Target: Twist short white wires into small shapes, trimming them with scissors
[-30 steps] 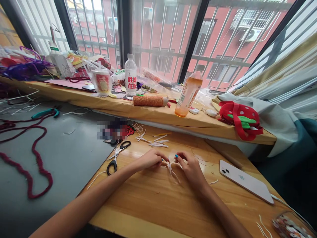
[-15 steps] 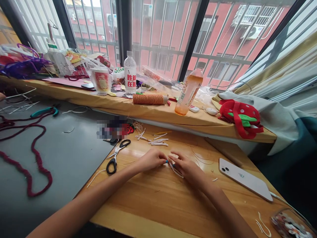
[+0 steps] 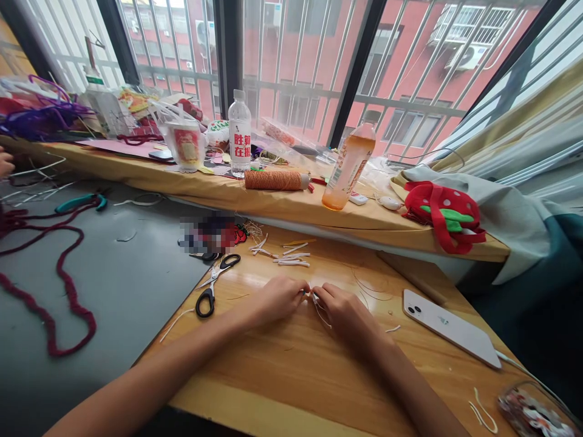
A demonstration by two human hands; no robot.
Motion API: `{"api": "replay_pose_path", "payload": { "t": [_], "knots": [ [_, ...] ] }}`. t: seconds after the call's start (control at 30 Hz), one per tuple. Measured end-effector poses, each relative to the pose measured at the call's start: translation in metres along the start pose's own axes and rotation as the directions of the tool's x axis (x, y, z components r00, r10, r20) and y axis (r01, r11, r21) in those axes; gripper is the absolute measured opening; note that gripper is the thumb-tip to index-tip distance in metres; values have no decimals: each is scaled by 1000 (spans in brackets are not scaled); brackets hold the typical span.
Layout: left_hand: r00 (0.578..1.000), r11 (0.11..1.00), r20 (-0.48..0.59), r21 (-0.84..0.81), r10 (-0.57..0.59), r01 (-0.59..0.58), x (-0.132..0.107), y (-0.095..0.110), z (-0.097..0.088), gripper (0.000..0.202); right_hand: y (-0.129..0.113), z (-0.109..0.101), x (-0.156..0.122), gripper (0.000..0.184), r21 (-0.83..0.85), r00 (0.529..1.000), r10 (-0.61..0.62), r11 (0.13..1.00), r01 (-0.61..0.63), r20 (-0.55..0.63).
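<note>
A thin white cord (image 3: pixel 321 314) is pinched by the closed fingers of the left hand (image 3: pixel 280 298) and right hand (image 3: pixel 345 313), just over the wooden bench (image 3: pixel 291 370). Its loose end is pointed toward the lower right. The hands have been brought closer than before. The pinched part is hidden.

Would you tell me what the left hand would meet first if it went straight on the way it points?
Most likely the right hand: the left hand points at it, both pinching the thin white cord between them.
</note>
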State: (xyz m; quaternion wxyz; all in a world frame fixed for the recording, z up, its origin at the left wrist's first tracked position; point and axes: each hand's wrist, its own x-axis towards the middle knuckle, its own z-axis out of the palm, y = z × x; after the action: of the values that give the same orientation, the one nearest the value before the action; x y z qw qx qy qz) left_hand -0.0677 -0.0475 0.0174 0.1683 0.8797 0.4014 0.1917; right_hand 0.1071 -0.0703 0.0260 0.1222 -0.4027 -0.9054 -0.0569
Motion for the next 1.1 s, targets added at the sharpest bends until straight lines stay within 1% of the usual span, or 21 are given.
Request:
{"api": "replay_pose_path", "payload": {
  "t": [0.1, 0.17, 0.3, 0.43, 0.6, 0.73, 0.9, 1.1],
  "knots": [
    [1000, 1000, -6, 2, -25, 25, -1, 2, 2, 28, -1, 1, 1, 21, 14, 1000, 0, 1000, 0, 24],
    [999, 999, -24, -4, -49, 49, -1, 3, 3, 28, -3, 1, 3, 23, 18, 999, 23, 1000, -23, 35],
    [996, 997, -46, -36, -76, 74, 0, 5, 3, 28, -6, 5, 5, 28, 64, 993, 117, 991, -116, -16],
    [995, 994, -53, -67, -86, 83, 1, 5, 2, 29, -9, 9, 6, 27, 81, 983, 180, 981, -177, -41],
    [995, 993, -52, -87, -88, 84, 1, 6, 1, 29, -9, 11, 6, 26, 56, 978, 207, 977, -205, -26],
    [993, 986, -47, -130, -109, 103, 1, 8, 2, 29, -9, 11, 7, 27, 80, 967, 252, 965, -249, -37],
    [990, 980, -52, -156, -132, 123, 1, 11, 0, 29, -9, 10, 8, 27, 73, 963, 264, 963, -260, -47],
    [992, 983, -52, -151, -117, 108, 2, 9, 3, 29, -9, 11, 10, 27, 46, 960, 279, 959, -278, -28]
  ]
}}
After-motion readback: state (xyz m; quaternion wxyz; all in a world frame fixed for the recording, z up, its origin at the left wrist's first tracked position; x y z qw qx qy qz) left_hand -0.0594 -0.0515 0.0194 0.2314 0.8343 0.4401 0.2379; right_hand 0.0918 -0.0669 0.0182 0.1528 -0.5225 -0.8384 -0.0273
